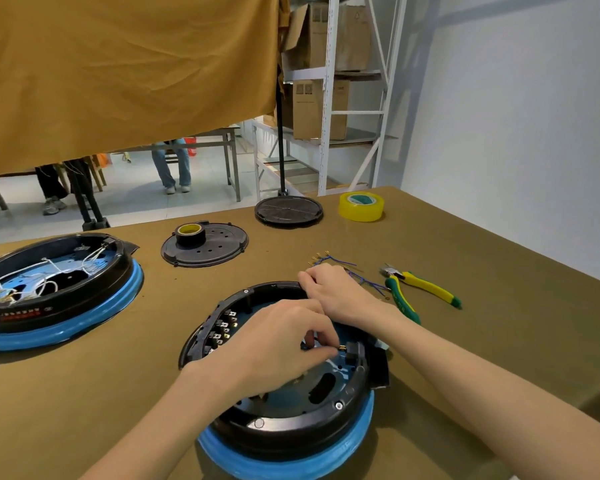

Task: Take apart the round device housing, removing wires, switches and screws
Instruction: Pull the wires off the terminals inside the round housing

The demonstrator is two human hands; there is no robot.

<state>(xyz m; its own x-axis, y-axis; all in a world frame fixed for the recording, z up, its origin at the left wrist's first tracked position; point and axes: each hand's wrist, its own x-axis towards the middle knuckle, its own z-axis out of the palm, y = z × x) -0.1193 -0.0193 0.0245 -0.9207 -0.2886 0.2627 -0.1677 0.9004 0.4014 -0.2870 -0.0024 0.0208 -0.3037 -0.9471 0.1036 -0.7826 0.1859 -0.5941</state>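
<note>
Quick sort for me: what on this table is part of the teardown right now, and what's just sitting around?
In use:
- near housing
- left hand, pinching a brass-tipped connector
- right hand on the rim
- pulled blue wires
- cutters

Lying about:
- second housing
- two black covers
- yellow tape rolls

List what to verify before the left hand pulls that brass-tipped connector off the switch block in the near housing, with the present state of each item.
1. Left hand pinches the brass-tipped connector: ok.
2. Connector is at the black switch block on the housing's right wall; whether still seated: cannot tell.
3. Right hand steadies the near housing at its far rim: ok.
4. Removed blue wires lie on the table outside the housing: ok.
5. Cutters lie beside the right forearm, close by: ok.
6. Rim screw is in place, not yet removed: not ok.
</note>
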